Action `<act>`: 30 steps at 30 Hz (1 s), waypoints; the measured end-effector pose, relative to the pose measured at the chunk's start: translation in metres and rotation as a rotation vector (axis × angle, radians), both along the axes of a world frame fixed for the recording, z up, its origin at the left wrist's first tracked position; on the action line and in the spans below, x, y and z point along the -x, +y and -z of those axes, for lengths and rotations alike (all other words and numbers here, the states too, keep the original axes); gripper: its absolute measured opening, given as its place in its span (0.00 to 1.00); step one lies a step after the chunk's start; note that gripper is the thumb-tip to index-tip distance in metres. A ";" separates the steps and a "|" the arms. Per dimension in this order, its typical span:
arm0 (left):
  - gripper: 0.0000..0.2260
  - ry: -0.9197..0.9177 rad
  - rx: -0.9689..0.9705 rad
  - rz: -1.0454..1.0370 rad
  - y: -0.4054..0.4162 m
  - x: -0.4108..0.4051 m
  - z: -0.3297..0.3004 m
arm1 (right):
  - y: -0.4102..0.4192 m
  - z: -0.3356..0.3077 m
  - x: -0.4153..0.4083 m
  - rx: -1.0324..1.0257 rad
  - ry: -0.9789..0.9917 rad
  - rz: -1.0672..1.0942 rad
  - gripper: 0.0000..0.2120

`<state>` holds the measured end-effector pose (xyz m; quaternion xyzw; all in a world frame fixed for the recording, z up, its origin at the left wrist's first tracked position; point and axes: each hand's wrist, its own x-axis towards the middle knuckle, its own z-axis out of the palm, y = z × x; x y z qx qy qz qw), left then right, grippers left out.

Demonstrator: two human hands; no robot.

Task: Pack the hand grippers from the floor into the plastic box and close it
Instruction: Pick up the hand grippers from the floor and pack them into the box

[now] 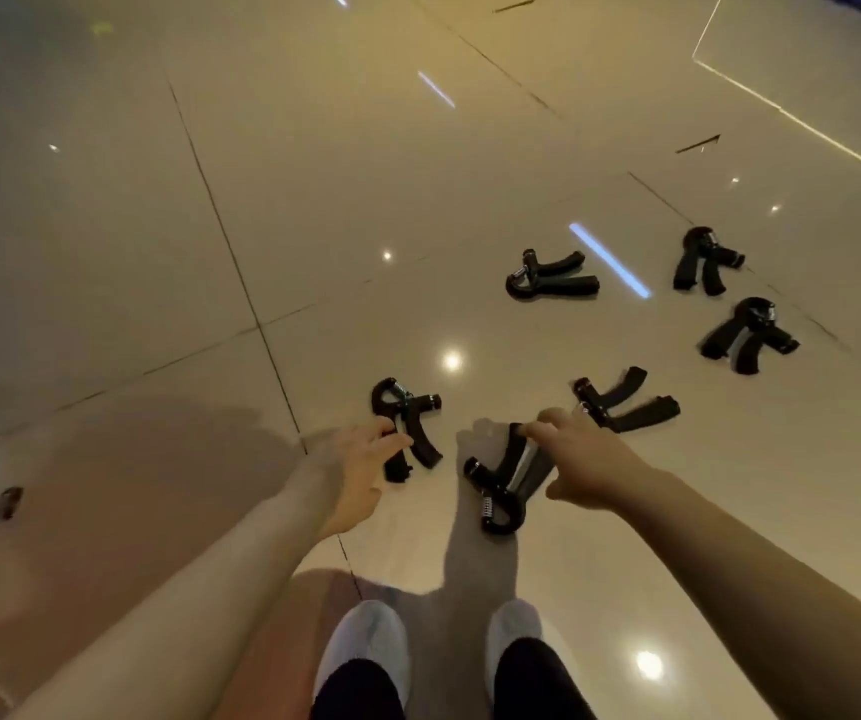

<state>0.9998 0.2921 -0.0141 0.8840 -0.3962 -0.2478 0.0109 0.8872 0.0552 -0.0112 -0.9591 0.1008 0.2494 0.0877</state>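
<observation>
Six black hand grippers on glossy tiled floor (314,210), each V-handled with a metal spring. Left grip (360,472) curls onto the handles of one gripper (407,423); right grip (581,459) pinches another's handles (501,485). Four others lie beyond the right grip.

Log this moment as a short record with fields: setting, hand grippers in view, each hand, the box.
setting: glossy beige tiled floor, person bent over it
hand grippers in view: six black spring-loaded hand grippers, all lying on the tiles
left hand: fingers curled round a handle of the nearest-left black hand gripper
right hand: fingers and thumb pinching the handles of the nearest-middle black hand gripper
plastic box: not in view
packed so far: cannot tell
</observation>
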 end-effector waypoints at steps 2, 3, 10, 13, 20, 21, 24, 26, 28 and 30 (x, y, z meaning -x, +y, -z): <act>0.31 -0.024 -0.006 0.046 -0.005 -0.013 0.033 | -0.002 0.028 -0.013 0.065 0.049 -0.050 0.35; 0.32 -0.065 -0.038 0.108 -0.008 -0.018 0.043 | -0.003 0.039 -0.018 0.098 0.072 -0.080 0.35; 0.32 -0.253 -0.254 0.524 -0.028 -0.045 0.086 | -0.014 0.075 -0.040 0.263 0.212 -0.345 0.38; 0.30 -0.294 -0.145 0.598 -0.035 -0.049 0.099 | -0.021 0.081 -0.038 0.280 0.183 -0.399 0.37; 0.32 -0.251 -0.109 0.597 -0.035 -0.056 0.107 | -0.023 0.090 -0.028 0.221 0.104 -0.333 0.34; 0.33 -0.241 -0.090 0.602 -0.034 -0.055 0.107 | -0.024 0.089 -0.027 0.216 0.096 -0.342 0.33; 0.34 -0.244 0.047 0.575 -0.036 -0.048 0.106 | -0.027 0.081 -0.023 0.192 0.070 -0.327 0.31; 0.34 -0.190 0.290 0.339 -0.036 -0.038 0.095 | -0.028 0.071 -0.015 0.111 0.048 -0.215 0.31; 0.33 -0.089 0.513 0.004 -0.032 -0.026 0.083 | -0.028 0.056 -0.006 -0.033 -0.021 -0.046 0.29; 0.34 0.165 0.719 -0.351 -0.026 -0.012 0.072 | -0.024 0.040 0.002 -0.183 -0.111 0.142 0.26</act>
